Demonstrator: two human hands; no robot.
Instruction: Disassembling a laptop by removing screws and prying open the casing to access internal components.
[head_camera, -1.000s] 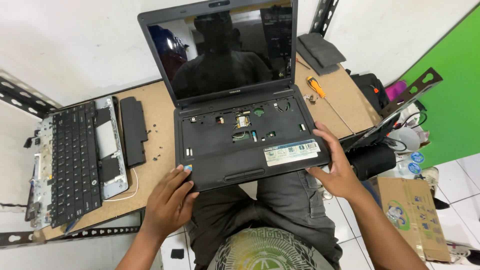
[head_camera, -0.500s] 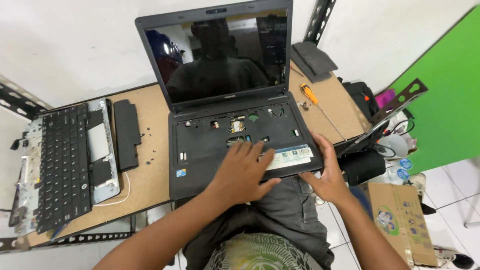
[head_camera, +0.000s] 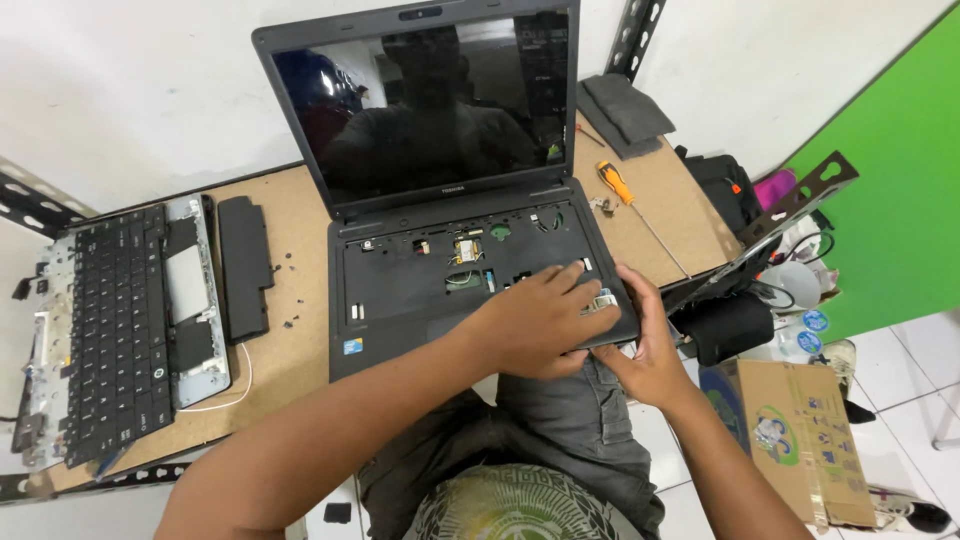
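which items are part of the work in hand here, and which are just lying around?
In hand: open laptop, left hand and right hand at its front right corner.
Lying about: removed keyboard, battery, orange screwdriver, cardboard box.

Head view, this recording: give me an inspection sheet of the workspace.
Surface: brown board bench, small screws scattered on it.
Job's things: open laptop, keyboard off, inner base exposed.
Clutter: removed keyboard panel, black battery, orange-handled screwdriver, grey pads.
Hands: left hand flat on the base's front right corner; right hand grips that corner's edge.
Cables: white wire by the panel.
Surroundings: green wall, cardboard box.
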